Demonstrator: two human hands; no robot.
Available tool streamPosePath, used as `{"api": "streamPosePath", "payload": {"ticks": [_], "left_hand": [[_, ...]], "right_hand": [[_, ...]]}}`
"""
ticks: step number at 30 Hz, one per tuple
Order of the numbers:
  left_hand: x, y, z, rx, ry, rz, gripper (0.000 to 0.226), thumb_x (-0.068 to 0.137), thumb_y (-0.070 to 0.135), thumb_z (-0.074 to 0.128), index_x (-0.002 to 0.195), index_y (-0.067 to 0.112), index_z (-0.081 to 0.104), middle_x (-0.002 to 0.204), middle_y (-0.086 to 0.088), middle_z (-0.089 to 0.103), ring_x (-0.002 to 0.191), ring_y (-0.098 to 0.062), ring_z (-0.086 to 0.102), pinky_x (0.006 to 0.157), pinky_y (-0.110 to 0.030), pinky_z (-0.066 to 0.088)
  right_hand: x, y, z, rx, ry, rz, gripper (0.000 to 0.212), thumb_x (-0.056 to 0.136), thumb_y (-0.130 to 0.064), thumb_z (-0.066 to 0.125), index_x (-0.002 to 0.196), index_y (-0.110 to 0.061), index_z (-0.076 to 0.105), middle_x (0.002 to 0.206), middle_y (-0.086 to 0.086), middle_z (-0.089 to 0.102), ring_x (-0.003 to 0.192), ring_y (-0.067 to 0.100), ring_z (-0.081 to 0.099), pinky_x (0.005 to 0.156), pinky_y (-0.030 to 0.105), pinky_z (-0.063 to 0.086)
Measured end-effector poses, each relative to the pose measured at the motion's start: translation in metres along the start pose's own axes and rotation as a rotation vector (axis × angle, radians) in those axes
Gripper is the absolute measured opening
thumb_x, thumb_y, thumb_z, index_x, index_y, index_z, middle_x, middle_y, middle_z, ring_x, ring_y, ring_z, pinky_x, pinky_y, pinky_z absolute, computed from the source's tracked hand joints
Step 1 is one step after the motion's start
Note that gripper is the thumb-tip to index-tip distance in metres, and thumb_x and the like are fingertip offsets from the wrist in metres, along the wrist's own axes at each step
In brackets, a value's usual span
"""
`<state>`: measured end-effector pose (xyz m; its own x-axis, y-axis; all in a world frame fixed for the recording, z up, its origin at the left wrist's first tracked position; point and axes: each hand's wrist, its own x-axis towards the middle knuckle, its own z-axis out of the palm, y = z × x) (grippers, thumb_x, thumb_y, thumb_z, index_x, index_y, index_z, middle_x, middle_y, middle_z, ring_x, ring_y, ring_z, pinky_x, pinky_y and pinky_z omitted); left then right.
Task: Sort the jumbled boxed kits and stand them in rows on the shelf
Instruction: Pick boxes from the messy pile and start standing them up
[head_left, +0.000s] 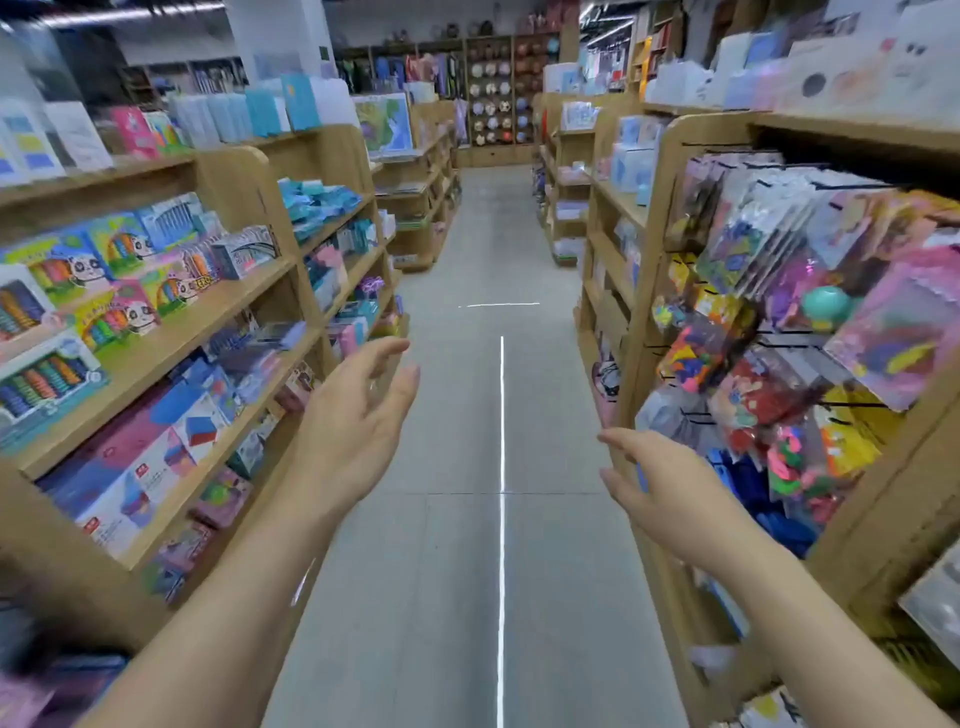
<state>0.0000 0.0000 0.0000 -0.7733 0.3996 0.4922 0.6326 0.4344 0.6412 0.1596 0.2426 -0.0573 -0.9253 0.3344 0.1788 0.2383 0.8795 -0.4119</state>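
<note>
I look down a shop aisle with both arms stretched forward. My left hand hovers in the air with relaxed, spread fingers and holds nothing, just right of the left shelf unit. Boxed kits in pink, blue and white lie jumbled and tilted on its lower shelf, with panda-printed boxes leaning on the shelf above. My right hand is open too, fingers straight, empty, close to the end panel of the right rack.
The right rack carries hanging bags of colourful craft items on pegs. A grey floor runs straight ahead between the wooden units. More shelves close the aisle at the far end. The picture is motion-blurred.
</note>
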Motion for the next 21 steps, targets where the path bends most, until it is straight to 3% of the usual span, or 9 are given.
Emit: {"api": "streamPosePath", "payload": {"ticks": [4,7,16,19,21], "left_hand": [[0.083,-0.018,0.028,-0.286,0.01,-0.231,0.04,0.093,0.056,0.036,0.11,0.031,0.062,0.108,0.011,0.066,0.105,-0.007,0.06,0.097,-0.041,0.046],[0.151,-0.047,0.05,-0.43,0.051,-0.436,0.041,0.099,0.044,0.034,0.109,0.018,0.064,0.102,-0.001,0.07,0.098,-0.016,0.065,0.09,-0.04,0.049],[0.353,-0.208,0.077,-0.532,0.076,-0.573,0.029,0.097,0.035,0.046,0.099,0.013,0.066,0.103,-0.017,0.068,0.084,-0.022,0.062,0.075,-0.04,0.052],[0.416,-0.254,0.078,-0.481,0.108,-0.575,0.025,0.097,0.029,0.046,0.099,0.013,0.066,0.104,-0.011,0.067,0.088,-0.022,0.062,0.072,-0.032,0.05],[0.45,-0.28,0.08,-0.394,0.099,-0.548,0.027,0.099,0.028,0.043,0.105,0.014,0.065,0.105,-0.005,0.068,0.097,-0.019,0.063,0.083,-0.034,0.05]], "right_hand": [[0.092,0.014,0.017,-0.153,-0.071,-0.112,0.043,0.096,-0.043,0.04,0.136,-0.028,0.043,0.133,-0.011,0.05,0.122,0.011,0.045,0.091,0.026,0.041],[0.166,0.018,0.041,-0.103,-0.085,-0.145,0.047,0.095,-0.05,0.04,0.137,-0.029,0.042,0.134,-0.012,0.049,0.126,0.01,0.042,0.095,0.027,0.039],[0.414,0.017,0.119,0.126,-0.196,-0.012,0.058,0.09,-0.058,0.042,0.143,-0.035,0.031,0.141,-0.01,0.043,0.128,0.011,0.041,0.101,0.029,0.037],[0.493,0.014,0.136,0.441,-0.184,0.187,0.052,0.09,-0.054,0.045,0.137,-0.032,0.041,0.134,-0.004,0.05,0.115,0.011,0.049,0.094,0.031,0.041],[0.541,0.014,0.148,0.726,-0.182,0.371,0.042,0.093,-0.048,0.044,0.13,-0.027,0.046,0.129,0.003,0.053,0.111,0.016,0.053,0.092,0.034,0.045]]}}
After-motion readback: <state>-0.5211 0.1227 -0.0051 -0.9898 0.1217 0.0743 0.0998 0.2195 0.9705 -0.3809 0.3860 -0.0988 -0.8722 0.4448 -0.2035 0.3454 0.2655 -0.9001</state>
